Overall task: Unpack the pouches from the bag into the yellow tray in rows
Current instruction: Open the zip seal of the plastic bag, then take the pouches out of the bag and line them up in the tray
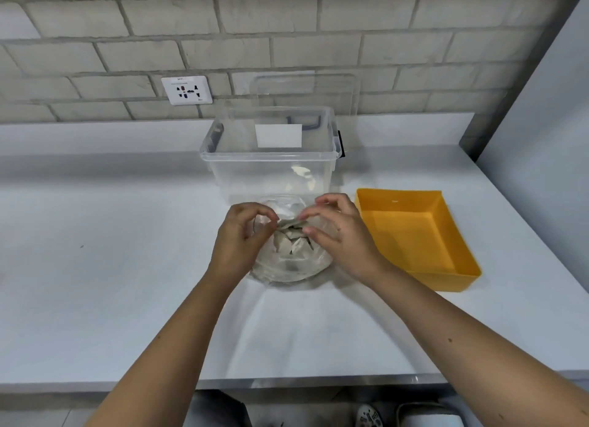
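Pinching crinkly clear bag [288, 265], both hands [241, 235] [339, 237]

1. The bag [288, 264] lies on the table [111, 235], about midway between its left and right edges.
2. The pouches [294, 240] lie heaped inside the bag.
3. A storage bin [271, 168] stands just behind the bag, towards the table's back edge.
4. A lid [306, 88] leans on the wall [287, 28] behind the bin.
5. The tray [411, 235] sits right of the bag, near the table's right edge.
6. A socket [186, 90] is on the wall, left of the bin.
7. The left hand [242, 232] is at the bag's left side and the right hand [338, 235] at its right.
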A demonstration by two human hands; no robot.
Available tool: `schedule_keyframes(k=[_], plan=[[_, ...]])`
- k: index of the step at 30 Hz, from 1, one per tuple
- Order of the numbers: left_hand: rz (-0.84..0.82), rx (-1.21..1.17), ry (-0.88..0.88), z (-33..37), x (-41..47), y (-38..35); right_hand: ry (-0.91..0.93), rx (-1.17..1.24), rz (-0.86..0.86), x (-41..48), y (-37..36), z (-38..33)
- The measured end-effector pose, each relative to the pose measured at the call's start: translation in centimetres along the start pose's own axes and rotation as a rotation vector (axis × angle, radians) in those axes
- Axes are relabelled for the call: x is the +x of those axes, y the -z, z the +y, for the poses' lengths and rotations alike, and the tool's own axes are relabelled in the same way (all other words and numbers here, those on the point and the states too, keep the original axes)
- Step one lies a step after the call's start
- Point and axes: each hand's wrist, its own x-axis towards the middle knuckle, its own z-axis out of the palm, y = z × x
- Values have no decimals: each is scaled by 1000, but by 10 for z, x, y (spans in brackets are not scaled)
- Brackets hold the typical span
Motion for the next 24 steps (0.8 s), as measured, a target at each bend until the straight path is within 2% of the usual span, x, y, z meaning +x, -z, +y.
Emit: schedule_keyframes(k=[3,6,11,14,18,21,24], plan=[[-5,335,60,7,-5,-2,7,-202,-14,0,-6,6],[-102,694,49,15,-10,-3,-43,-289,-36,0,-6,6],[-173,968,26,17,-7,7,-59,-401,-28,-1,3,8],[-208,968,5,17,-7,9,-59,-407,-31,-5,8,11],[-127,856,-165,19,-10,1,-78,-444,-64,-8,8,6],[-32,831,-324,21,-8,-11,-65,-568,-57,-5,2,-3],[12,945,-422,15,-3,-21,-50,-738,-136,2,-6,-10]])
